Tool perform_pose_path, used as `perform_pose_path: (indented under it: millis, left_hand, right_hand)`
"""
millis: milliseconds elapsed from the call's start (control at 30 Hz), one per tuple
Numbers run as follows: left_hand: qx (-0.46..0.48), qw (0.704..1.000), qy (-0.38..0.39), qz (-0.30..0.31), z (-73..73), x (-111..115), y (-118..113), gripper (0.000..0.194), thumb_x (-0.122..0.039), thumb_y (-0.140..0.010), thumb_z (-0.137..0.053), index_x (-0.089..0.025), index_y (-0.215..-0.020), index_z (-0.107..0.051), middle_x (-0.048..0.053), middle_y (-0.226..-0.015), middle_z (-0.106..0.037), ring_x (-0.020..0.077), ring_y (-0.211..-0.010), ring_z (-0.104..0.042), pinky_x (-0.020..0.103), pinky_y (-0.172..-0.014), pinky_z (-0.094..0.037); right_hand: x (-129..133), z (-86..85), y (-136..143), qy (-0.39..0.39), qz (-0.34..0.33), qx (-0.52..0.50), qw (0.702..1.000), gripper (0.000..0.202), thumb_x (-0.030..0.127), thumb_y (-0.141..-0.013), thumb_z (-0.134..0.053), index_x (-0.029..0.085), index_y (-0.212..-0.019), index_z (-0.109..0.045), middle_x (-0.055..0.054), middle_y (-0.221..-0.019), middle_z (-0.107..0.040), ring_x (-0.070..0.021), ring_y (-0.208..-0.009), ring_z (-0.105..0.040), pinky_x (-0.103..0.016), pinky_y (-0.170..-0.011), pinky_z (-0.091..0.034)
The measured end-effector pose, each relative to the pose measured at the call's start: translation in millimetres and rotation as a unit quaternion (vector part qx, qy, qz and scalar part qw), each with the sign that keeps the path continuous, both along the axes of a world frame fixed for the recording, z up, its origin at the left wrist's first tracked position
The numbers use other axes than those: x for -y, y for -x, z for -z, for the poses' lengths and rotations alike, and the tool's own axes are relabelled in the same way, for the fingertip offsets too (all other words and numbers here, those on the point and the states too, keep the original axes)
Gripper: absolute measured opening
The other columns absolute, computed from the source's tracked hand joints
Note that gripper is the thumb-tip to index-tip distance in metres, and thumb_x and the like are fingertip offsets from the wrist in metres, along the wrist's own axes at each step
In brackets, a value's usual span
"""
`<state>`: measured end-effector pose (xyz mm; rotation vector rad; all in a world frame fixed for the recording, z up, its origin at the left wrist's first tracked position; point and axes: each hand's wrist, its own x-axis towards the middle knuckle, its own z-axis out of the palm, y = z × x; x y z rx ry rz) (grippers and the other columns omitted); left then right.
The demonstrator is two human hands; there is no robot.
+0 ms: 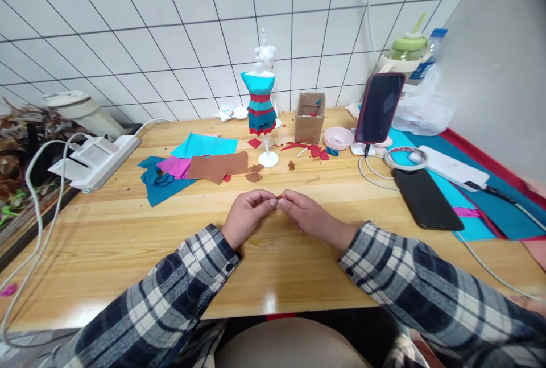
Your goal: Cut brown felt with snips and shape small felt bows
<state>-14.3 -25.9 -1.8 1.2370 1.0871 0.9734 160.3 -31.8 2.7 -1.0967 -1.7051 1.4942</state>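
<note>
Over the middle of the table, my left hand (251,213) and my right hand (307,212) meet fingertip to fingertip. Both are closed in a pinch on one tiny brown piece (278,198), probably crepe paper or cloth, mostly hidden by the fingers. Beyond them stands a small white dress form (268,157) wearing a turquoise, red and dark teal tiered dress (260,105). A brown folded fan-like piece (255,173) and a smaller crumpled brown bit (291,165) lie between the form and my hands. Left of these is a flat brown sheet (217,166).
Turquoise (205,144), magenta (176,168) and teal sheets (168,189) lie at left, near a white power strip (104,160). Behind are a cardboard box (310,120), red scraps (315,151) and a pink bowl (338,138). A propped phone (379,107) and a black phone (426,200) occupy the right.
</note>
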Motion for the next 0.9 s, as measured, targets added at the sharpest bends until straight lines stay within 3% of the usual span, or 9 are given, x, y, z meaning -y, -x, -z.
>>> perform_pose_path:
  millis: [333,533,667,900]
  left_hand:
    - [-0.006,1.000,0.005,-0.004,-1.5,-0.6,1.0,0.023,-0.034,-0.069,-0.076,-0.014,-0.079,-0.069,0.003,-0.077,-0.070,0.0140,-0.073,-0.061,0.026,-0.074,-0.048]
    - [-0.048,0.997,-0.047,-0.021,-1.9,-4.1,0.7,0.031,-0.035,-0.071,-0.075,-0.015,-0.093,-0.069,0.005,-0.086,-0.071,0.0150,-0.079,-0.064,0.029,-0.079,-0.050]
    - [-0.093,0.991,-0.092,0.009,-3.0,-3.6,-0.5,0.044,-0.033,-0.073,-0.072,-0.015,-0.113,-0.064,0.003,-0.081,-0.068,0.0146,-0.076,-0.064,0.029,-0.077,-0.051]
    - [-0.157,0.974,-0.165,0.010,-3.0,-2.9,-0.5,0.037,-0.031,-0.075,-0.071,-0.015,-0.107,-0.064,0.005,-0.086,-0.068,0.0158,-0.080,-0.065,0.031,-0.081,-0.052]
  right_hand:
    - [0.1,2.8,0.4,0.000,0.008,-0.015,1.000,0.030,0.045,-0.092,-0.040,0.021,-0.074,-0.042,0.007,-0.057,-0.038,-0.0091,-0.052,-0.036,-0.022,-0.050,-0.031]
    - [-5.9,6.1,-5.9,0.006,0.080,-0.044,0.996,0.033,0.053,-0.086,-0.048,0.020,-0.081,-0.048,0.007,-0.059,-0.038,-0.0083,-0.049,-0.035,-0.021,-0.047,-0.030]
    - [-9.2,4.2,-8.9,-0.020,0.075,-0.036,0.996,0.026,0.044,-0.082,-0.058,0.018,-0.086,-0.054,0.006,-0.063,-0.045,-0.0079,-0.053,-0.038,-0.021,-0.050,-0.032]
    - [-10.9,7.4,-7.3,-0.051,0.051,-0.010,0.997,0.019,0.035,-0.080,-0.059,0.016,-0.076,-0.058,0.003,-0.069,-0.054,-0.0100,-0.064,-0.046,-0.023,-0.060,-0.036]
